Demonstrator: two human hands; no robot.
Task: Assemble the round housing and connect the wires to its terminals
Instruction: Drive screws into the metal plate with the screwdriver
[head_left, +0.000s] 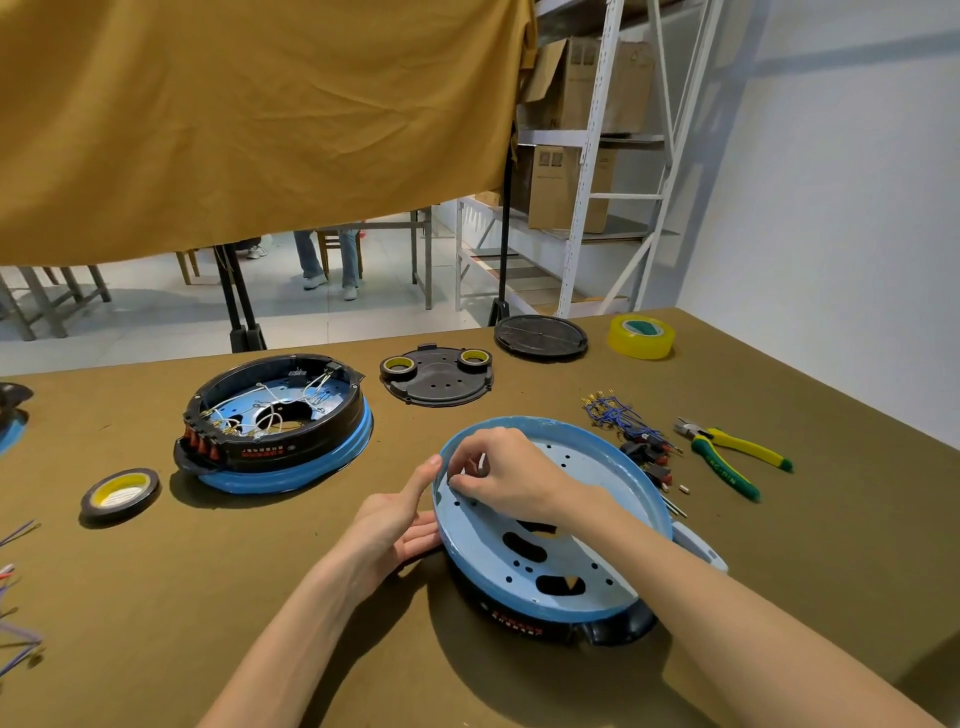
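Blue and shallow, the round housing (597, 467) lies on the desk (779, 623) right in front of me, its pale floor pierced by dark slots and small holes. My left hand (400, 525) braces its near-left rim, thumb up on the edge, fingers straight against the wall. My right hand (498, 473) reaches inside, fingers curled, pinching a small white part (482, 461). Left of the housing sits a second housing (275, 421) holding white wires. Right of it lie blue wires (618, 415) and pliers (732, 457).
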